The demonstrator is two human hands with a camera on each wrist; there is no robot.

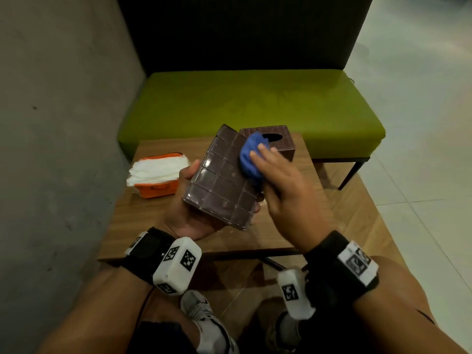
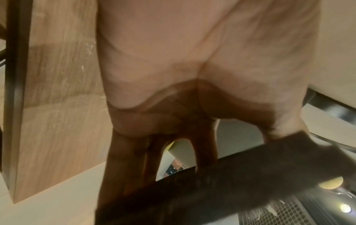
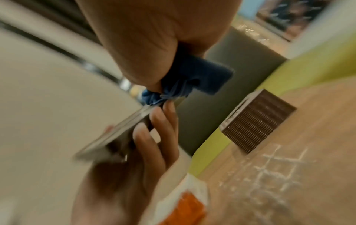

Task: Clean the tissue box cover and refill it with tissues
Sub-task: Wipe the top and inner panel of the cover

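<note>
My left hand (image 1: 186,200) holds a flat brown base panel (image 1: 219,185) with a grid pattern, tilted above the table, thumb on its left edge and fingers (image 3: 154,137) curled under it. My right hand (image 1: 275,175) holds a bunched blue cloth (image 1: 249,159) against the panel's upper right part. The brown woven tissue box cover (image 1: 281,141) stands behind on the table, its oval opening facing up. An orange pack of white tissues (image 1: 158,172) lies at the table's left. In the left wrist view only the palm (image 2: 192,60) and the panel's dark edge (image 2: 231,182) show.
The small wooden table (image 1: 293,226) carries white grid-shaped dust marks (image 3: 269,167) near its middle. A green bench (image 1: 242,103) with a dark backrest stands right behind it. A grey wall (image 1: 51,123) runs along the left. My knees and shoes are below the table's near edge.
</note>
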